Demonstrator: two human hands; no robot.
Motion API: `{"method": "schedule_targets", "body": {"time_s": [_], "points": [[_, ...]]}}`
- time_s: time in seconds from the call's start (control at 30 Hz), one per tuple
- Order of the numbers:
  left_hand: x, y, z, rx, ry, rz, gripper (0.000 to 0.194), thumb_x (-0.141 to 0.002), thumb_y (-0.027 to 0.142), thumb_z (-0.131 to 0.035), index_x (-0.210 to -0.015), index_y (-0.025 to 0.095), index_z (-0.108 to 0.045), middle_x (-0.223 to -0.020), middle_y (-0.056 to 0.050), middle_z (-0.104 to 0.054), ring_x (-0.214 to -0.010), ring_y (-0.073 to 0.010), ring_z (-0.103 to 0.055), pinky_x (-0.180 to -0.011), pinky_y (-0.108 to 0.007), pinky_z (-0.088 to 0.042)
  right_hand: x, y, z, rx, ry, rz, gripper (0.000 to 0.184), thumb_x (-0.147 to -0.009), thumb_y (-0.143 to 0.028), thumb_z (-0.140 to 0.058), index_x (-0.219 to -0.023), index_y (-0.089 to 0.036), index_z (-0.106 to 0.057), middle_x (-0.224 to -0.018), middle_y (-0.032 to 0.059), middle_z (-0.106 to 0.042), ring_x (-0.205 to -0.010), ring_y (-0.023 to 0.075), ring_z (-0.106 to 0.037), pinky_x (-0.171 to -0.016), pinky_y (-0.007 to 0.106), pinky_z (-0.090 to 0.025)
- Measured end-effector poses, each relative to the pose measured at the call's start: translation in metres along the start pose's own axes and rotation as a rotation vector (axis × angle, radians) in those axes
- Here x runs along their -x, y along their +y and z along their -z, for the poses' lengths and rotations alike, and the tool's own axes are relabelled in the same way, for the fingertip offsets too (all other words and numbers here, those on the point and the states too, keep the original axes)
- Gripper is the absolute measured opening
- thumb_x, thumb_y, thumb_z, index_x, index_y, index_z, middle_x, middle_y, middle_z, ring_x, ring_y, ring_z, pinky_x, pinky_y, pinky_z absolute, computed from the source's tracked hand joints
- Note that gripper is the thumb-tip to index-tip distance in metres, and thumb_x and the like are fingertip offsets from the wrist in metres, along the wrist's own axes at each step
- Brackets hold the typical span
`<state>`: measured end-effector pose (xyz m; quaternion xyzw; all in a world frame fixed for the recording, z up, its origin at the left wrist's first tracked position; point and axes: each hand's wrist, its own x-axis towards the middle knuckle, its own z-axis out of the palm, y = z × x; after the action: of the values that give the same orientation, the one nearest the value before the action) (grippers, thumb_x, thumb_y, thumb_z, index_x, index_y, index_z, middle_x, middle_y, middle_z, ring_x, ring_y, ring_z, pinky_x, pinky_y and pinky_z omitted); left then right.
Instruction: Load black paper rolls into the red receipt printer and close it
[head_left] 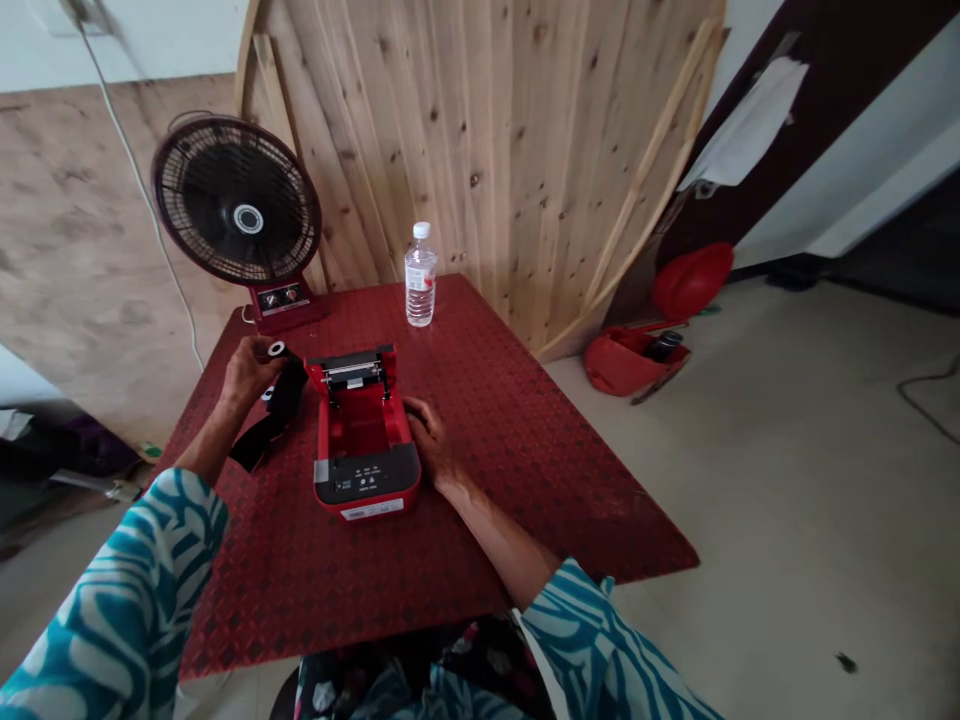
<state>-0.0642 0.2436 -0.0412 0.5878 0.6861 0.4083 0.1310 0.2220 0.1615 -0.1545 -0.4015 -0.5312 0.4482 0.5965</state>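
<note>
A red and black label printer (367, 478) sits on the table with its lid raised, showing a red hollow inside. Against its right side rests my right hand (433, 440), fingers curled round the edge and partly hidden. To the left of the printer, my left hand (251, 375) is closed on a black ribbon roll (289, 388) with a white core. A loose black length of it trails down onto the tabletop, and a second white core end shows just below my fingers.
The table (525, 440) has a dark red patterned cover. A fan (238, 205) stands at its back left corner and a clear plastic bottle (420, 280) at the back. Leaning wooden boards (480, 150) rise behind. On the floor to the right lies a red container (619, 365).
</note>
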Motion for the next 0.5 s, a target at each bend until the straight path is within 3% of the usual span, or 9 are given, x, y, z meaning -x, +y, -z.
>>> {"method": "schedule_targets", "body": {"time_s": [0.13, 0.27, 0.37, 0.5], "points": [[-0.003, -0.011, -0.016, -0.093, -0.144, 0.028, 0.026, -0.059, 0.024, -0.072, -0.083, 0.019, -0.064, -0.08, -0.004, -0.071, -0.086, -0.0267, -0.069, -0.075, -0.033, -0.05, 0.0, 0.0, 0.0, 0.007, 0.001, -0.007, 0.027, -0.086, -0.032, -0.05, -0.107, -0.027, -0.066, -0.112, 0.0031, -0.07, -0.109, 0.0204, -0.062, -0.101, 0.04, -0.045], [-0.006, -0.016, -0.019, -0.127, -0.22, 0.047, 0.024, -0.058, 0.03, -0.073, -0.078, 0.019, -0.065, -0.077, -0.005, -0.071, -0.089, -0.0303, -0.068, -0.077, -0.036, -0.05, -0.001, 0.0, 0.001, 0.002, -0.017, -0.008, 0.027, -0.086, -0.031, -0.05, -0.108, -0.027, -0.066, -0.112, 0.0037, -0.07, -0.109, 0.0201, -0.062, -0.1, 0.04, -0.046], [-0.008, -0.019, -0.009, -0.077, -0.253, 0.049, 0.041, -0.059, 0.038, -0.072, -0.095, 0.018, -0.067, -0.09, -0.008, -0.074, -0.094, -0.0295, -0.068, -0.08, -0.036, -0.051, -0.001, -0.002, 0.002, 0.0, -0.032, -0.019, 0.027, -0.086, -0.031, -0.05, -0.108, -0.027, -0.065, -0.114, 0.0037, -0.069, -0.111, 0.0203, -0.061, -0.101, 0.04, -0.045], [0.005, -0.032, 0.02, 0.017, -0.266, 0.071, 0.062, -0.067, 0.052, -0.061, -0.118, 0.017, -0.062, -0.115, -0.012, -0.072, -0.108, -0.0271, -0.065, -0.087, -0.035, -0.052, -0.001, -0.003, 0.001, -0.018, -0.03, -0.02, 0.028, -0.087, -0.031, -0.049, -0.109, -0.026, -0.065, -0.115, 0.0034, -0.069, -0.112, 0.02, -0.06, -0.101, 0.039, -0.045]]}}
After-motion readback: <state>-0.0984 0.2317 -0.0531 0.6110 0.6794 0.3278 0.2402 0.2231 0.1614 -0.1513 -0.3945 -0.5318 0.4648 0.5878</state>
